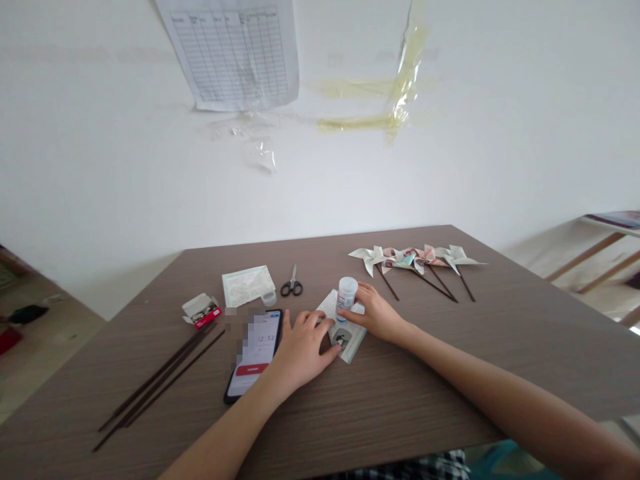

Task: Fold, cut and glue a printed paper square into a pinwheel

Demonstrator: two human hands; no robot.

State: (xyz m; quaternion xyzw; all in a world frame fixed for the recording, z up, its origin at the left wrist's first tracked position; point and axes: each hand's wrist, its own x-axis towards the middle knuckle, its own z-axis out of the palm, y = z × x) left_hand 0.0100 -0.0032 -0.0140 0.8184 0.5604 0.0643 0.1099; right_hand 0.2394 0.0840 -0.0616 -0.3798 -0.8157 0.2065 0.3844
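My right hand (pixel 376 312) has its fingers around a small white cylindrical bottle (pixel 347 291), which stands upright on a square of printed paper (pixel 350 349). The square shows text and a dark picture, and is partly hidden by the hands and the bottle. My left hand (pixel 306 347) lies palm down with its fingers spread, its fingertips at the paper's left edge. Left of that hand is a phone (pixel 253 381) showing a timer. A pair of black-handled scissors (pixel 292 285) rests farther back.
Several paper pinwheels (pixel 373 257) on brown sticks lie at the back right. At the left are a red-and-white box (pixel 204 312), thin brown sticks (pixel 155 377), more paper (pixel 245 283) and a small clear cap (pixel 269 298). A wall rises behind the table.
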